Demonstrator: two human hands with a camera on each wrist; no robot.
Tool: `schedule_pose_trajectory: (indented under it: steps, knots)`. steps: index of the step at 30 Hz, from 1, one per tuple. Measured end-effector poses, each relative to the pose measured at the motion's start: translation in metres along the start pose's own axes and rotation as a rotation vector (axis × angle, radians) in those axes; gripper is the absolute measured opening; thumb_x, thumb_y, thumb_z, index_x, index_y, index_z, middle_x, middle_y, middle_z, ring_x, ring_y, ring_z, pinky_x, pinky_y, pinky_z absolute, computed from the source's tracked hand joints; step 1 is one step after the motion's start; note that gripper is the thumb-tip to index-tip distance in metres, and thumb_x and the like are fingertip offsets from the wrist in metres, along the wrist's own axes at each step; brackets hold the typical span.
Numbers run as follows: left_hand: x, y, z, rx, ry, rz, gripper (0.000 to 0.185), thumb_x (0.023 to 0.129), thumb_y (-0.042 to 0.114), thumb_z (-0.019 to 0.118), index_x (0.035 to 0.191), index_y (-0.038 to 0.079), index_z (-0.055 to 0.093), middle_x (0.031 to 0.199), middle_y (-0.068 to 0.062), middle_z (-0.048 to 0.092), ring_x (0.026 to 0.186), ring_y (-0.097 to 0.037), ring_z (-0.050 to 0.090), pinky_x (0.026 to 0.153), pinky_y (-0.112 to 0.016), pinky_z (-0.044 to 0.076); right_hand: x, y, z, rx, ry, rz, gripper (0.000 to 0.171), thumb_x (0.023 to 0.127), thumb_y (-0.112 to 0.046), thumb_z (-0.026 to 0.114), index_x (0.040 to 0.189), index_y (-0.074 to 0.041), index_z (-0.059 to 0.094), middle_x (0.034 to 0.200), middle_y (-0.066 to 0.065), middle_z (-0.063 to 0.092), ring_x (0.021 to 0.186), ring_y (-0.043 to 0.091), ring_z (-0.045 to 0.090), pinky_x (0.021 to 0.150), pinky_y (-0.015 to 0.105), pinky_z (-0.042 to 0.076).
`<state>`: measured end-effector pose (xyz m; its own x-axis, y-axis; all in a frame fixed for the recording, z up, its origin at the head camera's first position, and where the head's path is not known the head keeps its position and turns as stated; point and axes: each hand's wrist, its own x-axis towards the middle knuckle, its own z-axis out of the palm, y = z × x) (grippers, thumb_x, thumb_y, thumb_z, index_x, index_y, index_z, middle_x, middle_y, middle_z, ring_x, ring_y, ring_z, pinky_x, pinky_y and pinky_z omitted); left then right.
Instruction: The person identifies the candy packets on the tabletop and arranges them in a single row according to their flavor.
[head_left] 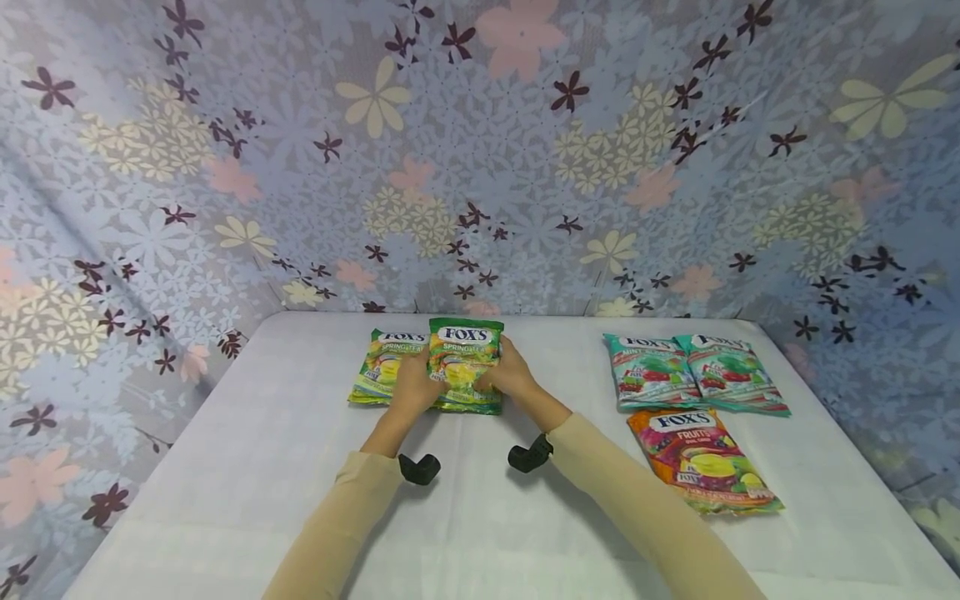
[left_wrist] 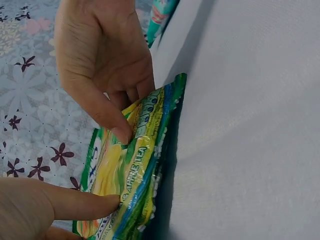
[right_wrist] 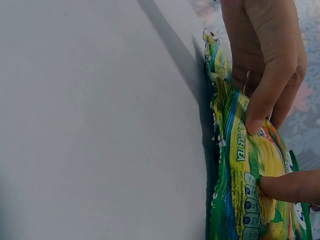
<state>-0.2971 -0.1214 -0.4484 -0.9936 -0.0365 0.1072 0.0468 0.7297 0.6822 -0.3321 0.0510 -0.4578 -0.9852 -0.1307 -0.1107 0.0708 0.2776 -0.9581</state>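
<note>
A green Fox's Spring Tea candy bag (head_left: 465, 360) sits at the middle of the white table, and both hands hold it by its lower part. My left hand (head_left: 415, 385) grips its left side, with the thumb (left_wrist: 75, 205) pressed on the front. My right hand (head_left: 512, 375) grips the right side, thumb (right_wrist: 262, 107) on the front and fingers behind. The bag (left_wrist: 135, 165) stands tilted up, with its lower edge near the cloth. A second green bag (head_left: 381, 367) lies flat just to the left, partly under the held one.
Two teal Fox's bags (head_left: 693, 371) lie side by side at the right, with an orange Fox's Fruits bag (head_left: 701, 458) in front of them. The white tablecloth (head_left: 225, 467) is ringed by floral fabric walls (head_left: 480, 167). Black wrist mounts (head_left: 418, 468) sit on both sleeves.
</note>
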Motion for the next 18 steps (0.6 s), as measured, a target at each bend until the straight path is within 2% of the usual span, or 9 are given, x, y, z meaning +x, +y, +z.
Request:
schedule_pose_trajectory:
  steps: [4, 8, 13, 18]
  knots:
    - [-0.0016, -0.0001, 0.0034, -0.003, 0.017, 0.000, 0.077, 0.078, 0.007, 0.079, 0.140, -0.014, 0.038, 0.135, -0.036, 0.040, 0.124, -0.045, 0.042, 0.096, -0.050, 0.044, -0.0026, -0.0016, -0.0007, -0.086, 0.021, 0.035, 0.103, 0.067, 0.005, 0.079, 0.153, -0.003, 0.022, 0.152, 0.018, 0.032, 0.139, 0.038, 0.027, 0.109, 0.052, 0.028]
    - [-0.0038, -0.0012, 0.0059, 0.010, 0.039, 0.024, 0.073, 0.079, 0.007, 0.079, 0.138, -0.015, 0.041, 0.133, -0.035, 0.043, 0.122, -0.044, 0.045, 0.096, -0.048, 0.045, -0.0045, -0.0025, -0.0016, -0.157, 0.017, 0.060, 0.102, 0.069, -0.002, 0.081, 0.153, -0.001, 0.022, 0.154, 0.019, 0.029, 0.140, 0.037, 0.026, 0.109, 0.051, 0.028]
    - [-0.0059, -0.0013, 0.0080, 0.024, 0.068, 0.075, 0.069, 0.079, 0.005, 0.079, 0.134, -0.017, 0.044, 0.130, -0.035, 0.047, 0.121, -0.045, 0.047, 0.098, -0.048, 0.044, -0.0035, -0.0025, -0.0024, -0.218, 0.016, 0.017, 0.092, 0.068, -0.003, 0.082, 0.147, -0.002, 0.036, 0.139, 0.019, 0.049, 0.126, 0.035, 0.044, 0.105, 0.048, 0.035]
    - [-0.0073, 0.0004, 0.0096, 0.060, 0.053, 0.068, 0.069, 0.084, 0.008, 0.075, 0.138, -0.015, 0.040, 0.134, -0.034, 0.044, 0.125, -0.048, 0.040, 0.101, -0.050, 0.040, -0.0016, -0.0030, -0.0031, -0.263, 0.014, -0.020, 0.079, 0.067, -0.002, 0.083, 0.138, -0.001, 0.048, 0.124, 0.017, 0.060, 0.110, 0.031, 0.054, 0.098, 0.045, 0.041]
